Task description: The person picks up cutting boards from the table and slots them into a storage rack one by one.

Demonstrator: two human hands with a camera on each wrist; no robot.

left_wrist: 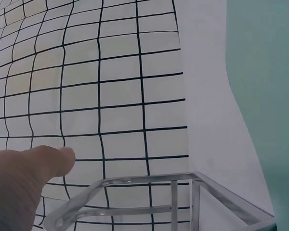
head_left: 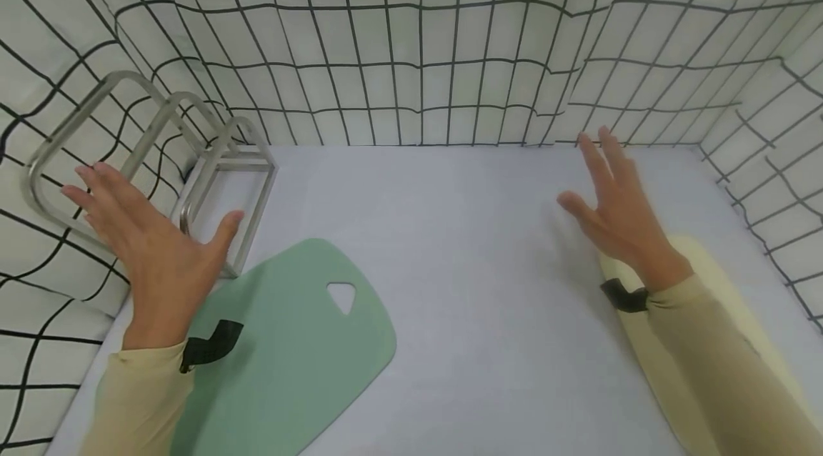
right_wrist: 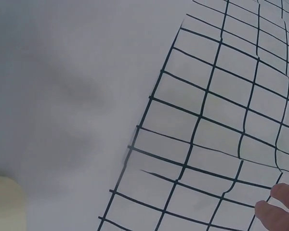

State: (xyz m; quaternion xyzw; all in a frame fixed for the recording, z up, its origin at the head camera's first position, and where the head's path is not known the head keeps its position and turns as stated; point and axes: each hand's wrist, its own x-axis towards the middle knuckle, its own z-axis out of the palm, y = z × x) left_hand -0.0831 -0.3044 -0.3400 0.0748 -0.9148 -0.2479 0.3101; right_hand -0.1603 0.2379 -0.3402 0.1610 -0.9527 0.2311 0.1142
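Observation:
My left hand (head_left: pixel 151 249) is held up with fingers spread and nothing in it. In the head view it overlaps a metal rack (head_left: pixel 257 216) with rounded upright loops. Below that hand and wrist lies a green cutting board (head_left: pixel 302 342) with a small triangular hole near its corner. On the other side, my right hand (head_left: pixel 617 209) hovers with straight fingers and holds nothing. A pale yellow board (head_left: pixel 701 256) lies beneath the right wrist and forearm, which hide part of it. The left wrist view shows the rack (left_wrist: pixel 183 178) near a fingertip.
Grid-patterned walls (head_left: pixel 418 41) rise at the back and both sides. A white table surface (head_left: pixel 476 284) stretches between the two boards. Each wrist carries a black strap, such as the left strap (head_left: pixel 212 347).

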